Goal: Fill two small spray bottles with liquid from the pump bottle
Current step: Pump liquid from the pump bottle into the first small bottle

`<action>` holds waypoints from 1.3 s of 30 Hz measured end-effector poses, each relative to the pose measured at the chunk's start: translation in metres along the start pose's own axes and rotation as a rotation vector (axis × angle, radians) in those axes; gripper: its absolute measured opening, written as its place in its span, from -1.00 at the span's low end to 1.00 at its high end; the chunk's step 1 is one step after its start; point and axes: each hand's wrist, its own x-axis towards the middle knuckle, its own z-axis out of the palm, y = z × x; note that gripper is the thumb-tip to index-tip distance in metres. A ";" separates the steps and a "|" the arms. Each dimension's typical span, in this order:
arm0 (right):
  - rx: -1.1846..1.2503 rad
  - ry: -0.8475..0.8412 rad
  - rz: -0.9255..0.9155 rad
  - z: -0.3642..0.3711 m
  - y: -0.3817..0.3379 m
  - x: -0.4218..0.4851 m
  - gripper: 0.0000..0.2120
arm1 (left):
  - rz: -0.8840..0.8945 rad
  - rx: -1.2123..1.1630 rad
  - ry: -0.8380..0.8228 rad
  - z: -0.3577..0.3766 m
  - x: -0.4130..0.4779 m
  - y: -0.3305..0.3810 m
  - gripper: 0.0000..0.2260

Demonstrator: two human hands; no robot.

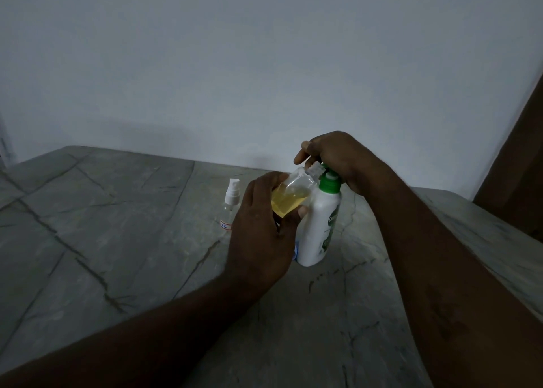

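Half-full small spray bottle point(289, 202), light, likely slippery: left hand point(261, 223) fingers clamped mid-body; right hand point(332, 155) fingers curled over pump bottle point(318, 229) head.

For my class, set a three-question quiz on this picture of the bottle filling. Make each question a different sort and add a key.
1. True or false: the small bottle held tilted in the left hand already has yellow liquid in it.
2. Fill in (on/off): the second spray bottle stands on the table with its white sprayer top ____.
3. Choose one: where is the right hand?
A. on top of the pump bottle
B. flat on the table
C. round the second spray bottle

Key: 1 true; 2 on; 3 A.
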 end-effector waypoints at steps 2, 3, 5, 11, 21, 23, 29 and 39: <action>-0.005 0.008 -0.003 0.000 -0.001 -0.001 -0.67 | 0.005 0.013 0.000 0.000 0.001 -0.001 -0.58; -0.001 0.011 -0.008 -0.001 -0.002 -0.001 -0.67 | 0.006 0.017 -0.002 0.000 0.000 0.000 -0.58; 0.013 0.023 -0.014 -0.002 -0.004 -0.003 -0.68 | 0.004 0.015 -0.008 0.000 0.000 0.000 -0.57; 0.014 0.010 0.009 -0.005 -0.005 -0.003 -0.68 | 0.009 -0.005 -0.006 0.000 0.000 -0.002 -0.59; 0.035 -0.011 0.020 -0.002 -0.001 -0.001 -0.67 | 0.013 0.011 -0.008 0.001 0.000 -0.003 -0.59; 0.042 -0.001 0.018 -0.004 -0.003 -0.002 -0.68 | 0.021 0.017 -0.006 0.001 0.000 -0.003 -0.60; 0.000 -0.011 0.012 -0.004 -0.002 -0.001 -0.67 | 0.011 0.019 -0.008 0.001 0.000 -0.002 -0.58; -0.027 -0.003 -0.016 -0.002 -0.002 -0.002 -0.67 | 0.006 0.013 -0.019 0.000 0.000 0.001 -0.59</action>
